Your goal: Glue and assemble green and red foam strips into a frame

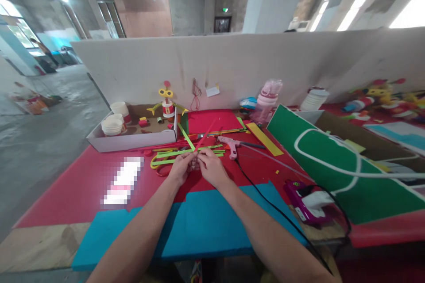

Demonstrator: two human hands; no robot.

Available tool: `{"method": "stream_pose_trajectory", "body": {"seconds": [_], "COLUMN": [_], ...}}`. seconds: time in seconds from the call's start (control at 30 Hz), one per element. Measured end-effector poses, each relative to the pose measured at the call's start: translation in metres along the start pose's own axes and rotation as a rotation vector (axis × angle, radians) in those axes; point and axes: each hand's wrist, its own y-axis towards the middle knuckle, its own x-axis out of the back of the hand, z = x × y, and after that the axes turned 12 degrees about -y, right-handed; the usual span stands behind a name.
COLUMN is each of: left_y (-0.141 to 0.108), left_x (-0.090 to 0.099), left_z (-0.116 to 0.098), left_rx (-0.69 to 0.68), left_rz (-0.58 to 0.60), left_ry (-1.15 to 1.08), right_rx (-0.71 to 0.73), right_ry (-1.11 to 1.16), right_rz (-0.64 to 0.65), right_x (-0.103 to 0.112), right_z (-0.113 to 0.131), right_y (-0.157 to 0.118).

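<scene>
My left hand (183,166) and my right hand (211,167) meet over the table, both closed with their fingertips together. A narrow red paper strip (203,137) rises from between the fingers, slanting up to the right. From the same spot a light green paper strip (186,136) slants up to the left. The ends inside the fingers are hidden. Beneath the hands lie more green strips (166,154) and scissors with a yellow handle (153,161), next to a red handle (162,172). A pink glue gun (231,145) rests to the right of my right hand.
A white box (133,142) at left holds paper cups (113,124) and a small figure (168,105). A green board (328,163) stands at right, near a purple power strip (303,205). The black cord (255,190) crosses the blue mat (212,225). A partition (232,66) closes the back.
</scene>
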Motion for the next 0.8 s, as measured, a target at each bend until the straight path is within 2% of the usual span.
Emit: {"method": "stream_pose_trajectory", "body": {"seconds": [0.07,0.13,0.2,0.3,0.37,0.47,0.67,0.8], "left_y": [0.001,0.001,0.001,0.0,0.0,0.0,-0.002,-0.002], "left_x": [0.001,0.001,0.0,-0.002,-0.002,-0.001,-0.003,-0.004], "left_z": [0.0,0.001,0.001,0.003,0.005,0.007,0.004,0.004], "left_rx": [-0.014,-0.029,-0.039,-0.059,-0.089,-0.128,-0.229,-0.249], "left_rz": [-0.051,-0.092,-0.112,-0.095,-0.071,-0.051,-0.013,-0.079], "left_ry": [0.012,0.032,0.059,0.124,0.185,0.274,0.499,0.592], "right_rx": [-0.008,-0.082,-0.271,-0.636,-0.771,-0.81,-0.814,-0.789], "right_ry": [0.038,0.161,0.404,0.829,0.994,1.066,1.036,0.978], "right_rz": [0.011,0.002,-0.005,0.039,0.116,0.176,0.155,0.119], "right_x": [0.0,-0.002,-0.003,-0.006,-0.007,-0.006,-0.007,-0.009], "right_z": [0.001,-0.002,-0.007,-0.016,-0.018,-0.017,-0.016,-0.016], "right_y": [0.0,0.001,0.003,0.005,0.005,0.004,0.002,0.002]}}
